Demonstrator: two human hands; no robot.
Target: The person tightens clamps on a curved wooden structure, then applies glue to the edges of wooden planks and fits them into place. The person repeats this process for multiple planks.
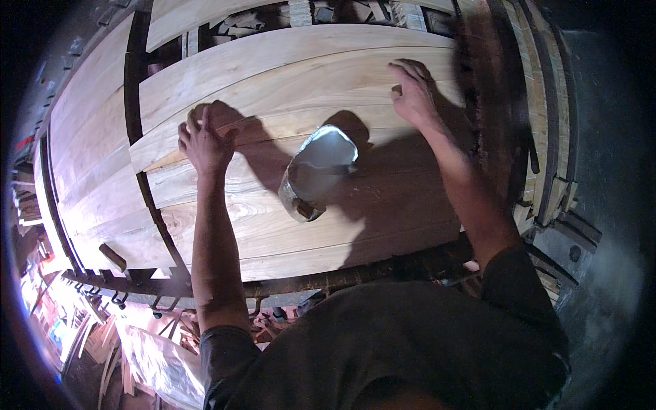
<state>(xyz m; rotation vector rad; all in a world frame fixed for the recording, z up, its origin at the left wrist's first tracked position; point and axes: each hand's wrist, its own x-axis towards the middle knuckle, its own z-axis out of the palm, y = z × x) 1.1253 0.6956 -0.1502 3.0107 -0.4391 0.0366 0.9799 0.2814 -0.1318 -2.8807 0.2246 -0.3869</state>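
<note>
Several pale wooden boards (307,251) lie edge to edge in front of me, with dark seams between them. My left hand (207,141) has its fingers spread at the boards' left part, beside a board whose brown edge (171,160) shows. Whether the fingertips touch the wood I cannot tell. Over the far right part of the boards is my right hand (414,95), fingers partly bent and apart, with nothing clearly held. Between my hands sits a cut-open container (292,189) with whitish, glue-like stuff inside. A small brown piece shows at its near end.
Another joined panel (97,169) lies to the left, past a dark metal bar (132,92). A dark rail with metal hooks (120,298) runs along the near side. Wood scraps (107,338) and plastic sheeting (159,364) lie at lower left. Stacked wood strips (543,102) stand right.
</note>
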